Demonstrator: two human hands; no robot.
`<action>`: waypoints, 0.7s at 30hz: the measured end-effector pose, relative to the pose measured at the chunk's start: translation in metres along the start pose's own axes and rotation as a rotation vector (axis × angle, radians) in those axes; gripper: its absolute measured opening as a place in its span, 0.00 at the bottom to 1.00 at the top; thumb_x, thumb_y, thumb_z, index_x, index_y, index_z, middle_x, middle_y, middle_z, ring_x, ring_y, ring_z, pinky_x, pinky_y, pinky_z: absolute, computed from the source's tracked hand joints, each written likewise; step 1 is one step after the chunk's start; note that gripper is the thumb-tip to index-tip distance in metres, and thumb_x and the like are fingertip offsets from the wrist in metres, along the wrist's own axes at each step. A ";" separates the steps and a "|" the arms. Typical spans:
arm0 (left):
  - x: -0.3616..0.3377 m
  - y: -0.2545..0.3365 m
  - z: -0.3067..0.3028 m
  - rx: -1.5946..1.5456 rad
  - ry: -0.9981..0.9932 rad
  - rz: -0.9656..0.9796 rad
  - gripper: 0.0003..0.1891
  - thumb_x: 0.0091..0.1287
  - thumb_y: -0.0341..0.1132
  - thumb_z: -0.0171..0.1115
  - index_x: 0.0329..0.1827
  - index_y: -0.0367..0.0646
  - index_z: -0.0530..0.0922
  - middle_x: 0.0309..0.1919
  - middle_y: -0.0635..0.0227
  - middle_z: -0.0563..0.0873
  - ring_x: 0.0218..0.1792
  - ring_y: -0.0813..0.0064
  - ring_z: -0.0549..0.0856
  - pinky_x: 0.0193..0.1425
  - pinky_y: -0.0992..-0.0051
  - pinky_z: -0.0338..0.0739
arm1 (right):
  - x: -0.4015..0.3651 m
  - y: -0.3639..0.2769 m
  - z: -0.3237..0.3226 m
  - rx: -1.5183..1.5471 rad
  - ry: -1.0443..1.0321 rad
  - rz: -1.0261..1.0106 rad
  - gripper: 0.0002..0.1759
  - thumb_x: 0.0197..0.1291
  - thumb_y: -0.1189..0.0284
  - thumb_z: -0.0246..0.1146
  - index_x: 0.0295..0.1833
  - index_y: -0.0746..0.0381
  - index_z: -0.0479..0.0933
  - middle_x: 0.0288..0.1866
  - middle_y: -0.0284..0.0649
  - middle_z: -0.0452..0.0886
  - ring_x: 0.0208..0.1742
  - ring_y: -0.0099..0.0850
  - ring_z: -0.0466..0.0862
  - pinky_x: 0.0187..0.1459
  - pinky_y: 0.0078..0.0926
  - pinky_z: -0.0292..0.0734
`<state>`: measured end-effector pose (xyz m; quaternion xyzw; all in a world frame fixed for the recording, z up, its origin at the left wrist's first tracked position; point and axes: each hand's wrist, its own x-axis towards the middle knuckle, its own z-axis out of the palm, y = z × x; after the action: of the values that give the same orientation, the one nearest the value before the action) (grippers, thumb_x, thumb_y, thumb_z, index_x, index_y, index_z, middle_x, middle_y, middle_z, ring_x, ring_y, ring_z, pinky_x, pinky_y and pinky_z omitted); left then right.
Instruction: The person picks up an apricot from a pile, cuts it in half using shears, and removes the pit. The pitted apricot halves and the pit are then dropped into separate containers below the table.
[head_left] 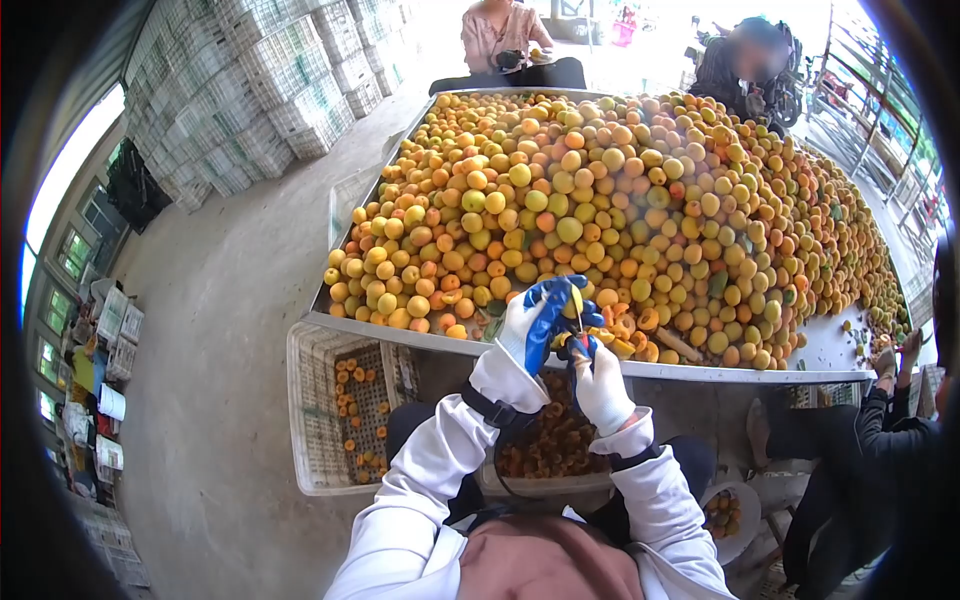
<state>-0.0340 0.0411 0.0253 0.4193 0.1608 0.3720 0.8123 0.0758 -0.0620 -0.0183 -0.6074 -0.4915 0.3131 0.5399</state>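
Note:
My left hand (540,318), in a white glove with a blue coated palm, is closed around a yellow apricot (573,304) above the table's near edge. My right hand (601,388), also gloved, grips a small knife (585,342) with a reddish handle; its thin blade points up against the fruit. Just beyond my hands lie cut apricot halves (622,328) and a big heap of whole apricots (560,200). My fingers partly hide the apricot and the knife handle.
A metal-rimmed table (450,344) bears the heap. Below stand a crate (305,440) with some halves, another container of halves (550,450) between my knees, and a bucket (745,530). Co-workers sit at the far side and right. Stacked crates (250,90) stand back left.

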 end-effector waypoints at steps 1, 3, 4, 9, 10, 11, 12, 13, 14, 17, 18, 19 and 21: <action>0.001 -0.002 -0.003 -0.037 0.069 -0.027 0.26 0.76 0.48 0.62 0.64 0.33 0.75 0.41 0.55 0.89 0.44 0.59 0.91 0.50 0.63 0.88 | -0.002 0.001 0.003 -0.061 0.021 -0.051 0.11 0.75 0.71 0.56 0.49 0.67 0.80 0.39 0.50 0.87 0.42 0.48 0.87 0.45 0.39 0.80; 0.003 -0.008 -0.007 -0.076 0.136 -0.053 0.29 0.76 0.53 0.60 0.62 0.32 0.76 0.40 0.54 0.88 0.41 0.59 0.91 0.48 0.62 0.88 | -0.002 0.001 0.005 -0.124 0.042 -0.102 0.10 0.74 0.72 0.57 0.49 0.66 0.80 0.39 0.53 0.87 0.44 0.52 0.87 0.46 0.40 0.80; 0.005 -0.012 -0.008 -0.094 0.137 -0.101 0.28 0.76 0.54 0.61 0.60 0.33 0.77 0.39 0.55 0.88 0.40 0.60 0.91 0.42 0.64 0.88 | -0.001 0.001 0.005 -0.136 0.044 -0.103 0.10 0.73 0.72 0.57 0.49 0.66 0.80 0.39 0.53 0.87 0.44 0.52 0.87 0.46 0.40 0.80; 0.013 -0.029 -0.018 0.160 0.088 0.032 0.21 0.75 0.47 0.65 0.55 0.34 0.79 0.36 0.65 0.87 0.36 0.74 0.88 0.41 0.74 0.86 | 0.003 0.007 0.002 -0.102 0.061 -0.122 0.10 0.75 0.77 0.52 0.51 0.70 0.77 0.37 0.47 0.84 0.40 0.35 0.82 0.47 0.32 0.77; 0.014 -0.034 -0.019 0.179 0.102 0.076 0.17 0.74 0.41 0.67 0.54 0.34 0.79 0.36 0.68 0.87 0.36 0.80 0.86 0.43 0.78 0.84 | 0.003 0.007 0.002 -0.082 0.048 -0.093 0.10 0.75 0.77 0.52 0.51 0.70 0.77 0.38 0.47 0.84 0.40 0.35 0.83 0.47 0.32 0.77; 0.015 -0.040 -0.025 0.210 0.100 0.120 0.18 0.74 0.39 0.67 0.55 0.32 0.79 0.40 0.61 0.89 0.41 0.67 0.90 0.48 0.70 0.87 | 0.004 0.006 0.003 -0.063 0.040 -0.064 0.10 0.75 0.77 0.52 0.51 0.69 0.78 0.39 0.48 0.84 0.41 0.35 0.83 0.48 0.32 0.77; 0.016 -0.045 -0.030 0.292 0.149 0.154 0.17 0.73 0.38 0.68 0.54 0.31 0.80 0.40 0.61 0.89 0.39 0.68 0.90 0.46 0.71 0.87 | 0.004 0.012 0.007 -0.095 0.056 -0.113 0.10 0.75 0.77 0.52 0.50 0.69 0.78 0.41 0.48 0.86 0.43 0.35 0.84 0.50 0.33 0.78; 0.018 -0.049 -0.031 0.361 0.185 0.187 0.16 0.73 0.36 0.68 0.53 0.31 0.80 0.40 0.62 0.89 0.38 0.69 0.90 0.45 0.72 0.87 | 0.003 0.011 0.013 -0.075 0.079 -0.065 0.10 0.75 0.77 0.53 0.51 0.68 0.79 0.43 0.49 0.87 0.45 0.37 0.84 0.51 0.34 0.78; 0.013 -0.040 -0.021 0.367 0.229 0.147 0.14 0.73 0.35 0.68 0.52 0.31 0.81 0.38 0.61 0.88 0.36 0.69 0.90 0.43 0.71 0.87 | 0.002 0.010 0.017 -0.047 0.100 -0.039 0.11 0.74 0.76 0.54 0.52 0.68 0.80 0.44 0.50 0.87 0.46 0.36 0.85 0.51 0.35 0.79; 0.009 -0.031 -0.016 0.126 0.244 0.017 0.11 0.73 0.32 0.66 0.48 0.31 0.81 0.32 0.59 0.87 0.31 0.65 0.89 0.36 0.67 0.87 | 0.006 0.046 0.025 0.207 -0.008 0.022 0.12 0.74 0.76 0.53 0.53 0.67 0.80 0.45 0.40 0.86 0.48 0.30 0.82 0.53 0.29 0.77; 0.006 -0.027 -0.012 0.131 0.246 -0.016 0.11 0.74 0.32 0.65 0.47 0.30 0.81 0.30 0.58 0.86 0.31 0.63 0.89 0.34 0.66 0.87 | 0.005 0.052 0.026 0.231 -0.027 0.047 0.14 0.77 0.74 0.49 0.58 0.64 0.80 0.46 0.35 0.84 0.50 0.27 0.81 0.53 0.25 0.77; 0.002 -0.021 -0.008 0.143 0.255 -0.049 0.11 0.74 0.33 0.64 0.46 0.30 0.81 0.29 0.58 0.85 0.30 0.61 0.89 0.33 0.65 0.87 | 0.000 0.026 0.018 0.473 -0.104 0.251 0.14 0.79 0.68 0.50 0.58 0.61 0.78 0.44 0.32 0.83 0.41 0.25 0.82 0.42 0.24 0.80; -0.003 -0.017 -0.004 0.139 0.208 -0.050 0.13 0.74 0.37 0.66 0.45 0.32 0.81 0.30 0.60 0.86 0.27 0.65 0.89 0.32 0.67 0.88 | 0.007 0.028 0.036 0.786 0.014 0.158 0.12 0.80 0.63 0.53 0.56 0.57 0.76 0.34 0.30 0.80 0.27 0.25 0.80 0.27 0.25 0.76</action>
<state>-0.0309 0.0348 0.0092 0.4295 0.2799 0.3813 0.7693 0.0522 -0.0412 -0.0527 -0.3927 -0.2824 0.5134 0.7088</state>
